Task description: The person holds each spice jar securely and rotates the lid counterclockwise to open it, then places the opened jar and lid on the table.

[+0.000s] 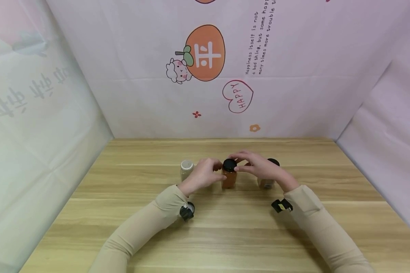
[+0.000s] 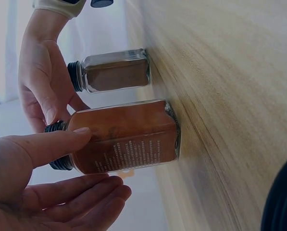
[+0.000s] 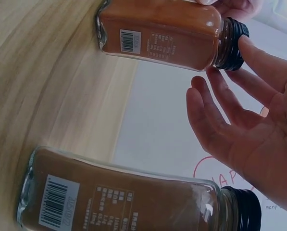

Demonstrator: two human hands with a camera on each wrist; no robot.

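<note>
Tabletop of pale wood grain [image 1: 225, 235] meets white cartoon-printed sheeting [image 1: 143, 106] at its back edge; an upright, square-sided glass jar of orange-brown powder [image 1: 229, 181], bearing white print [image 2: 136, 151] and a barcode [image 3: 131, 41], stands between a white-capped clear jar [image 1: 186, 170] and a black-capped glass jar of brown powder [image 3: 124, 192]; the left hand [image 1: 204, 173] grips the middle jar's shoulder, the right hand [image 1: 261, 167] pinches its black cap [image 1: 230, 164]

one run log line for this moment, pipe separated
left hand: thumb at orange jar | right hand: pinching black lid | orange jar: upright on table | flanking: white-capped jar, brown jar
</note>
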